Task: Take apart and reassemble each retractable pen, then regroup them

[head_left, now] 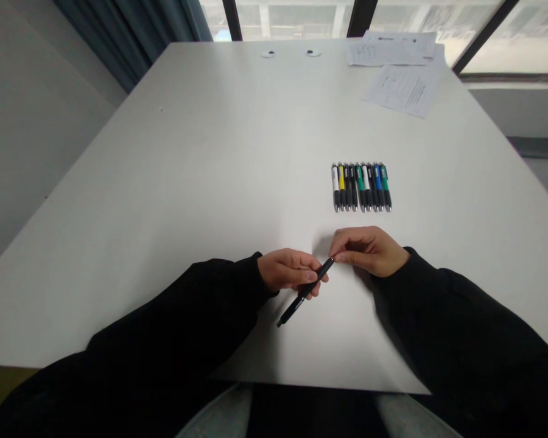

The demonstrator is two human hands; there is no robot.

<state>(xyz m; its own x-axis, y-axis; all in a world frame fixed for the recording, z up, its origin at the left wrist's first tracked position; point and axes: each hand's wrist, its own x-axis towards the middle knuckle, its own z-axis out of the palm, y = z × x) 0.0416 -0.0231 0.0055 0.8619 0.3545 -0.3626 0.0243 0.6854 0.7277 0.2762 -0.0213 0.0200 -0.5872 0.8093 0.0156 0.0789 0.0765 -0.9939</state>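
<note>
A black pen slants above the near part of the table, its tip end up and to the right. My left hand grips it around the middle between thumb and fingers. At the upper right end, the thumb and forefinger of my right hand are pinched together on the pen's tip. Whether a small part sits between those fingertips is hidden. Beyond my right hand lies a row of several pens, side by side, with white, yellow, black, green and blue barrels and dark grips.
The white table reaches back to the windows. Printed papers overlap at its far right corner. Two small white oval pieces with dark spots lie at the far edge. A dark blue curtain hangs at the back left.
</note>
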